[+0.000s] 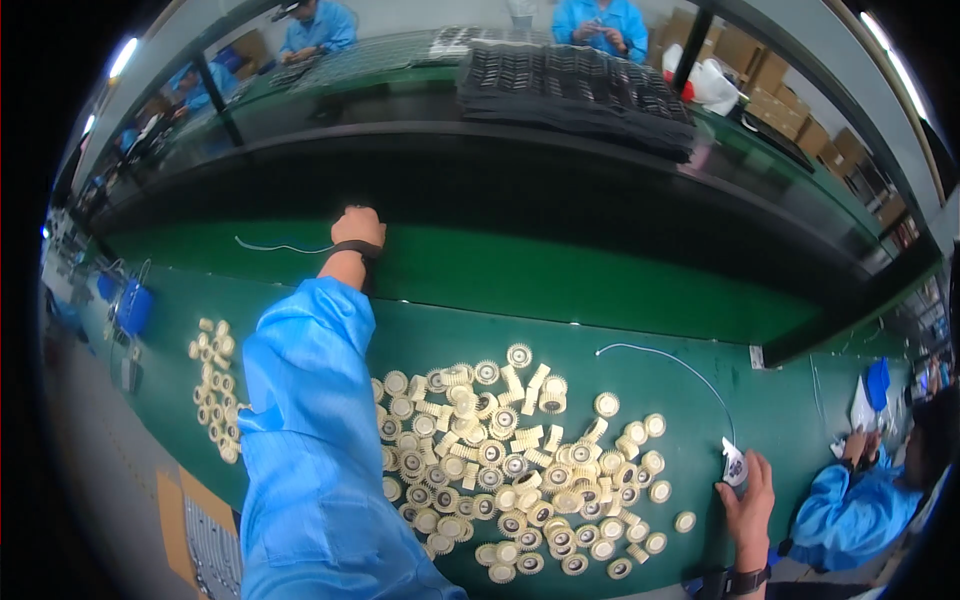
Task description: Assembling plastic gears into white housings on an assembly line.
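Observation:
My left arm in its blue sleeve stretches across the bench (540, 345) to the far side. There my left hand (358, 227) is closed, with its fingers mostly hidden; what they hold I cannot make out. A thin pale wire (285, 247) runs leftward from beside its wrist. At the right of the bench my right hand (752, 502) grips a small white part with a dark round middle (735, 467). From that part a thin blue-white wire (690, 368) curves up and left over the bench top. Between my arms spreads a loose heap of cream-coloured gears (505, 460).
A smaller group of gears (212, 390) lies left of my sleeve. A cardboard box (180, 520) stands below the bench's left edge. A shelf with stacked black trays (575, 95) spans the far side. A co-worker in blue (860, 510) sits close at the right.

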The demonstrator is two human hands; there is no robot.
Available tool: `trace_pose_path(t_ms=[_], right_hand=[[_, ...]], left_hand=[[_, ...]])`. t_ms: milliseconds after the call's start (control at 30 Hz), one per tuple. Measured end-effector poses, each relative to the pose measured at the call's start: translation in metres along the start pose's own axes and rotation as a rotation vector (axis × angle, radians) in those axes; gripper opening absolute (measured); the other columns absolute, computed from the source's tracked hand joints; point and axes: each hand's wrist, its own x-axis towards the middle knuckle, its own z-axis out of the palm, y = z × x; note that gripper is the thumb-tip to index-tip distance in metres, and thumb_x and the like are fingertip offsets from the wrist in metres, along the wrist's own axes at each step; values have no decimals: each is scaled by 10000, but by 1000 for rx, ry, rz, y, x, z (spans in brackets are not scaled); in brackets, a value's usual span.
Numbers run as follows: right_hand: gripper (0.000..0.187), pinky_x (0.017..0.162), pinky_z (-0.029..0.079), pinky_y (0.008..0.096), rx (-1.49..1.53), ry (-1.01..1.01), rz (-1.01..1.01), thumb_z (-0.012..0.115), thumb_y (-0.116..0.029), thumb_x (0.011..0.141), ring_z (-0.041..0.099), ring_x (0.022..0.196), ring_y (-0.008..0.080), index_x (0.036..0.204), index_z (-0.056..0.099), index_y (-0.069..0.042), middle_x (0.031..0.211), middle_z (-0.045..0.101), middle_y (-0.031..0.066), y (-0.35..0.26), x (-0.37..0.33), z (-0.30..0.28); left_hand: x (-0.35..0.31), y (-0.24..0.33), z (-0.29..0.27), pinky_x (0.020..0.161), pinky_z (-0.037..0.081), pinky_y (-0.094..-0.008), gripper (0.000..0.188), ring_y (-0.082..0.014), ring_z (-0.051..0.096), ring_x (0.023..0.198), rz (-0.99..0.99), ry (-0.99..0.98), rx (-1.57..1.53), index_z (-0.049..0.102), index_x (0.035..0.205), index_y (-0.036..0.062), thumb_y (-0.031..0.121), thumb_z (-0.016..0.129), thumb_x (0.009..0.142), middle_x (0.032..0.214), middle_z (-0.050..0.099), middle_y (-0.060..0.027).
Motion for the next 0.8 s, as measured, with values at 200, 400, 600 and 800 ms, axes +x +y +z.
trace_pose_path(t_ms=[200,400,600,800], right_hand=[[540,580,490,200,1729,101,536,564,-348,928,541,669,63,1297,460,32,1268,507,172,-46,23,-41],[591,910,456,449,2538,93,241,434,-382,981,501,1041,380,1304,287,91,1193,439,309,-118,79,-15],[577,940,443,490,2610,211,321,378,-401,994,453,1107,424,1244,307,114,1235,362,300,-167,51,-15],[195,956,474,466,2251,196,185,503,37,885,547,976,362,1037,428,134,1034,500,203,-150,40,-36]], left_hand=[[-11,19,-38,906,493,-406,368,-351,595,1070,6,-50,-205,647,1084,45,221,621,762,1143,618,-196],[-34,-9,-103,543,545,-344,389,-246,671,578,270,100,-756,617,811,-83,303,642,772,700,652,-159],[-112,-79,-169,525,487,-237,322,-119,594,589,437,-46,-1102,621,992,16,285,671,824,817,615,-28],[-231,-149,-230,807,442,-209,393,-96,586,851,734,-166,-1286,556,1187,30,229,651,862,1023,602,-19]])
